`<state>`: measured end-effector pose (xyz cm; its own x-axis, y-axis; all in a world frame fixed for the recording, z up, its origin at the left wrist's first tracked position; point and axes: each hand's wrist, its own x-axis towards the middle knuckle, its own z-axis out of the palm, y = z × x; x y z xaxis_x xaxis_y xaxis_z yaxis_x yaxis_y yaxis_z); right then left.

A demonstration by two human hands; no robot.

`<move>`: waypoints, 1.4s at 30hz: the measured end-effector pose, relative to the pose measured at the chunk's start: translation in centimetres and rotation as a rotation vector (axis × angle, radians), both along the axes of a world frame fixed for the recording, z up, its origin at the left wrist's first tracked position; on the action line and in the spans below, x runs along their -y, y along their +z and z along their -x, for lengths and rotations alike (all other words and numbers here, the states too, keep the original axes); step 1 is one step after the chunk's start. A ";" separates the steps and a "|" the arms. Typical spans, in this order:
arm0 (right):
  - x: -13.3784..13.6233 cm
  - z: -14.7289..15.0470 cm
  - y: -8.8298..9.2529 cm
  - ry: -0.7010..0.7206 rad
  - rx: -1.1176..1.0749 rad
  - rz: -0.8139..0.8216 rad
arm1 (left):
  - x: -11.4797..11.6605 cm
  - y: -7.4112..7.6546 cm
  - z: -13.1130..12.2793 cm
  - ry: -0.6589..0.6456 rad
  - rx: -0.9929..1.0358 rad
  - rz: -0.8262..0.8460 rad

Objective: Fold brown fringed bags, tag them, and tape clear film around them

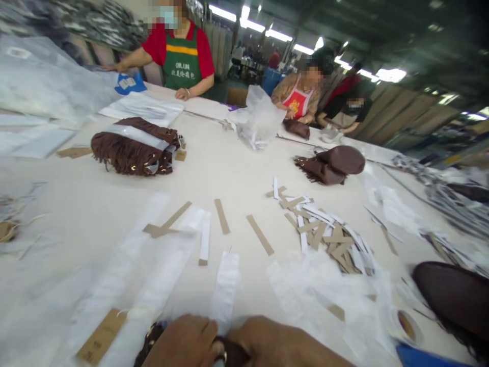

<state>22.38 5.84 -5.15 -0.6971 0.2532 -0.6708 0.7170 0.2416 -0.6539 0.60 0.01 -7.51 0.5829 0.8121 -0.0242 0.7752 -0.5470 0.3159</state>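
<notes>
At the bottom edge of the head view my left hand [183, 344] and my right hand [275, 344] meet over a dark brown leather piece [231, 351] with metal studs. Both hands have their fingers curled closed on it. A narrow white foam wrap strip [226, 285] runs up the table from between my hands. Much of the brown piece is hidden under my hands and cut off by the frame.
Cardboard strips [260, 234] and white strips lie scattered mid-table, with a heap of them [328, 232] to the right. Brown fringed bags [133, 148] [332, 165] sit farther back. A tape roll [407, 326] and dark bag [454, 295] lie right. Other people work across the table [244, 168].
</notes>
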 end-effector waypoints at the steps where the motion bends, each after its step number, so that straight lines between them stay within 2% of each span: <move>1: 1.1 -0.1 0.7 -0.043 -0.014 -0.103 | 0.1 0.8 0.1 0.003 0.030 -0.012; 3: 3.5 -0.4 1.8 -0.171 -0.096 -0.362 | 0.4 2.5 0.5 0.023 0.113 -0.049; 5: 6.1 -0.8 2.1 -0.245 -0.156 -0.635 | 1.6 3.9 1.1 0.115 0.176 -0.116; 8: 9.7 -1.2 0.6 -0.307 -0.195 -0.967 | 5.3 5.0 1.8 0.276 0.145 -0.175; 11: 11.8 -1.0 -1.8 -0.336 -0.214 -1.114 | 9.4 4.6 2.0 0.332 0.032 -0.171; 13: 12.2 -0.8 -2.7 -0.309 -0.219 -1.148 | 11.0 3.8 1.8 0.322 -0.029 -0.175; 15: 12.0 -0.8 -3.0 -0.289 -0.221 -1.162 | 11.7 3.0 1.7 0.308 -0.054 -0.184; 21: 10.1 -0.3 -2.7 -0.293 -0.224 -1.176 | 11.6 1.9 1.1 0.364 -0.025 -0.211; 24: 10.6 -0.1 -0.7 -0.317 -0.193 -1.227 | 11.3 2.1 1.1 0.376 0.007 -0.228; 27: 14.2 -0.3 2.6 -0.369 -0.220 -1.258 | 12.2 3.3 1.5 0.406 0.080 -0.254; 29: 18.1 -0.6 4.1 -0.340 -0.277 -1.202 | 14.5 4.4 1.7 0.457 0.175 -0.306; 31: 22.0 -0.8 4.4 -0.225 -0.301 -1.136 | 18.1 5.2 1.6 0.461 0.280 -0.353; 33: 24.5 -1.0 3.6 -0.112 -0.258 -1.137 | 22.3 5.3 1.0 0.347 0.330 -0.344; 34: 25.2 -1.0 2.9 -0.075 -0.224 -1.162 | 24.2 5.0 0.5 0.245 0.326 -0.331; 37: 24.7 -1.3 1.3 -0.011 -0.161 -1.245 | 27.9 3.3 -1.0 0.040 0.255 -0.300; 39: 23.4 -1.5 1.3 0.018 -0.176 -1.260 | 28.5 1.8 -1.7 0.036 0.190 -0.293; 42: 21.4 -1.6 2.6 -0.006 -0.217 -1.244 | 28.0 0.3 -1.9 0.079 0.122 -0.270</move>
<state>23.96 -15.52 -2.51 -0.7594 0.6330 0.1507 0.6268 0.7738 -0.0917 2.51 -28.00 -7.22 0.5033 0.8225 0.2650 0.7841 -0.5636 0.2600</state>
